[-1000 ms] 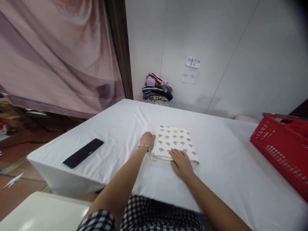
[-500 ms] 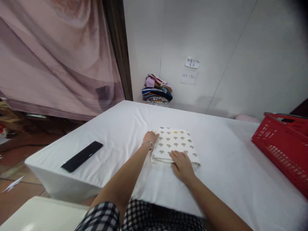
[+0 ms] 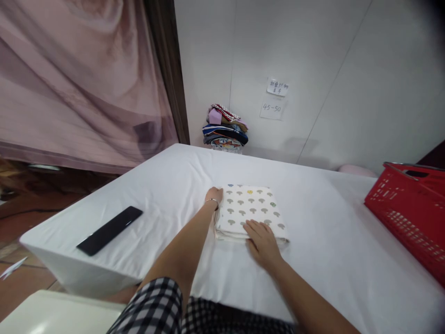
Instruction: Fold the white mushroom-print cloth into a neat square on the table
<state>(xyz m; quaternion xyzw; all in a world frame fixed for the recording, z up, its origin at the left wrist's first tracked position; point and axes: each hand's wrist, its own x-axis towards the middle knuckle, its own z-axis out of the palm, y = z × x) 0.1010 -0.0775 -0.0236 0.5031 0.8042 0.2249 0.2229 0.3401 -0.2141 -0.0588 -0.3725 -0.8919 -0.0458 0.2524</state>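
Note:
A white cloth, printed with small grey mushrooms and a few coloured ones, lies folded into a thick square on the white-covered table. At its left edge is my left hand, with a bracelet at the wrist. Its fingers look closed on the cloth's edge, though their tips are partly hidden. Flat on the near right part of the cloth rests my right hand, fingers stretched out over the top layer and front fold.
A black flat slab lies on the table at left. On the right stands a red plastic basket. Behind the far edge, a pile of folded clothes sits against the wall. A pale stool-like surface is at lower left.
My left hand has shifted slightly left, and its thumb no longer lies over the top of the cloth. My right hand stays in place. The view has moved a little.

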